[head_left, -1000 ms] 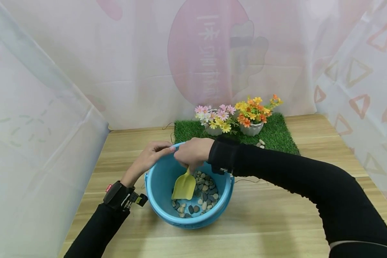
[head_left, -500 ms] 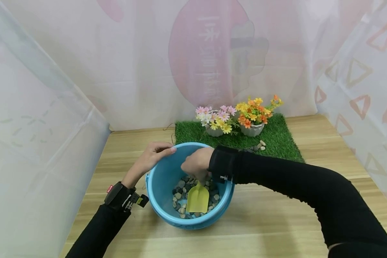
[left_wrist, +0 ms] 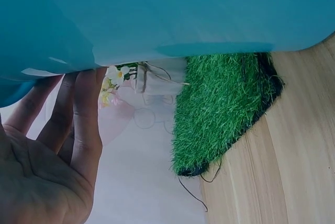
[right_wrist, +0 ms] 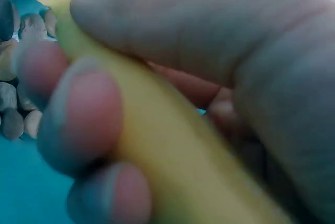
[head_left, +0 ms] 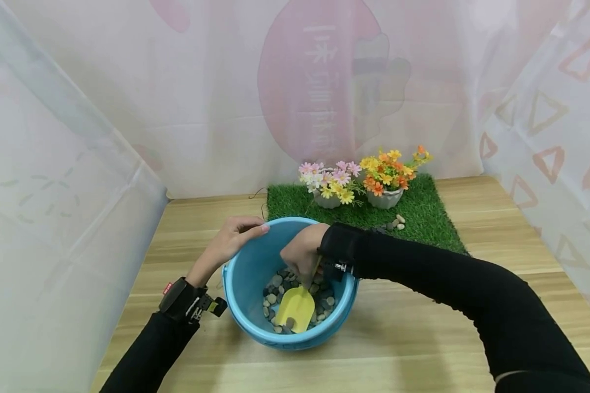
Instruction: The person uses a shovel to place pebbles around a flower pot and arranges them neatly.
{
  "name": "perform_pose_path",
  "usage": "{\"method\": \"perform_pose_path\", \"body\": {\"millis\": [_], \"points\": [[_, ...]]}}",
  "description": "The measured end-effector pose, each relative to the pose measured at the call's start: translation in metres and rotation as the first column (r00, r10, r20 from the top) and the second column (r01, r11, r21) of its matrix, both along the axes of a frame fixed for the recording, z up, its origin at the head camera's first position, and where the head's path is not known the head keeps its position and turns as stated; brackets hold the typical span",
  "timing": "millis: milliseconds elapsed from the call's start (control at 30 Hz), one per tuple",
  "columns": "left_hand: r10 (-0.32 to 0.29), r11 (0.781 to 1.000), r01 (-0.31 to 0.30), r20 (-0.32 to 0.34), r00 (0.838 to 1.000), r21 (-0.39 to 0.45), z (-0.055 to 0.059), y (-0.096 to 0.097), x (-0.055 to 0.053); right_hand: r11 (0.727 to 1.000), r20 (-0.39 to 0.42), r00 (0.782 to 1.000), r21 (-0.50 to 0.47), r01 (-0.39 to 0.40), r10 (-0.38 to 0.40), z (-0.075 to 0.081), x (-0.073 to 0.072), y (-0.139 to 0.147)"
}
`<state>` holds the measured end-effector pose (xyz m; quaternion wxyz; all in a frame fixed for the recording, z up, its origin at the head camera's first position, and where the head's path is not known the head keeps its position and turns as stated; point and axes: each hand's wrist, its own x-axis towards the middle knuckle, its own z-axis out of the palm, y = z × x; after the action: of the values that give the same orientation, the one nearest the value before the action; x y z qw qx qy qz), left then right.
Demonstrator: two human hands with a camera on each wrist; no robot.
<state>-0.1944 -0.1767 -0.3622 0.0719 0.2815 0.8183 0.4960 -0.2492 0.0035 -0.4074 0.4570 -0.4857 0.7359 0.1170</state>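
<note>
A blue bucket stands on the table with grey and pale pebbles at its bottom. My left hand holds its rim at the far left, thumb over the edge; in the left wrist view the fingers lie against the bucket's outer wall. Inside the bucket, my right hand grips a yellow toy shovel by its handle, blade down among the pebbles. A dark pebble sits on the blade near its tip. Close up in the right wrist view, thumb and fingers wrap the handle.
Behind the bucket lies an artificial grass mat. On it stand a pot of pink, white and yellow flowers and a pot of orange and yellow flowers. Several pebbles lie on the mat. Printed cloth hangs around the table.
My right hand has moved down and right into the bucket with the shovel. The blade swung right, then back left, and a pebble now lies on it. The left hand stays on the rim.
</note>
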Motion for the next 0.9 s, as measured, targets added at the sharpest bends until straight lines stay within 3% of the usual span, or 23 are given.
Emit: {"method": "perform_pose_path", "body": {"millis": [133,267,433,533,700,800,900], "points": [[0.001,1.0,-0.001,-0.003,1.0,0.011,-0.012,-0.003,-0.006,0.998,0.072,0.997,-0.042,0.038,-0.035,0.01,0.002,0.004],[0.019,1.0,-0.019,0.011,1.0,0.013,-0.03,-0.009,-0.015,0.997,0.085,0.996,-0.072,0.04,-0.034,0.014,0.002,0.006],[0.014,1.0,-0.014,0.009,1.0,0.023,-0.034,-0.011,-0.017,0.995,0.113,0.993,-0.087,0.045,-0.035,0.007,-0.006,0.006],[0.011,1.0,-0.011,0.014,1.0,0.024,-0.034,-0.011,-0.017,0.994,0.147,0.989,-0.102,0.047,-0.032,0.007,-0.01,0.007],[-0.002,1.0,0.001,0.034,0.999,0.029,-0.018,-0.005,-0.008,0.989,0.188,0.982,-0.139,0.051,-0.024,0.017,-0.013,0.01],[-0.012,1.0,0.011,0.035,0.999,0.022,-0.007,-0.002,-0.004,0.989,0.201,0.979,-0.131,0.072,-0.045,0.033,-0.009,0.011],[-0.027,0.999,0.026,0.029,0.999,0.019,-0.002,-0.001,-0.002,0.986,0.216,0.976,-0.149,0.074,-0.041,0.063,0.002,0.016]]}}
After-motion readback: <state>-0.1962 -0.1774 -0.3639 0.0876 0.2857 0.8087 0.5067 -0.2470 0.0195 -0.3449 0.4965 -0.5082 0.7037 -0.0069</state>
